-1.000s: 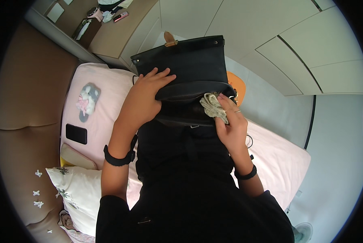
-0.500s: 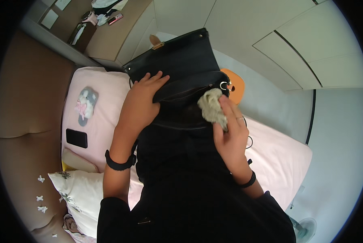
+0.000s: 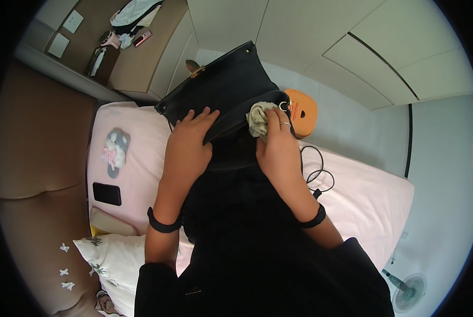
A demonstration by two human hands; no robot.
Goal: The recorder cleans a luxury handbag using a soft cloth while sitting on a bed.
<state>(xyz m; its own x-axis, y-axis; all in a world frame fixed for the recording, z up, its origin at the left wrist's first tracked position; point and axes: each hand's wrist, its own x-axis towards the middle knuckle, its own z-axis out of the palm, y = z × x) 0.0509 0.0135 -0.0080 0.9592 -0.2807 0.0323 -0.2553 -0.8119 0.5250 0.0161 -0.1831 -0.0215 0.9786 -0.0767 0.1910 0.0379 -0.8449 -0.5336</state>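
Observation:
A black leather handbag [image 3: 215, 87] lies with its flap lifted away from me, a gold clasp on the flap's far edge. My left hand [image 3: 189, 145] rests on the bag's left side, fingers stretched and spread over the black leather, thumb near the opening. In my right hand [image 3: 281, 153] is a crumpled pale grey-green cloth [image 3: 257, 119], gripped between fingers and thumb at the right end of the opening, beside a metal ring. The bag's interior is dark, and what it holds cannot be made out.
An orange stool [image 3: 301, 119] stands beyond the bag. On the pink bed [image 3: 374, 195] are a black cable [image 3: 321, 171], a plush toy [image 3: 115, 150], a phone [image 3: 107, 194] and a pillow [image 3: 120, 253]. A desk [image 3: 136, 66] holds small items; a fan [image 3: 409, 290] stands lower right.
My right hand has moved the cloth left and slightly away from me, toward the bag's opening. The left hand keeps its place on the bag. The view has shifted a little.

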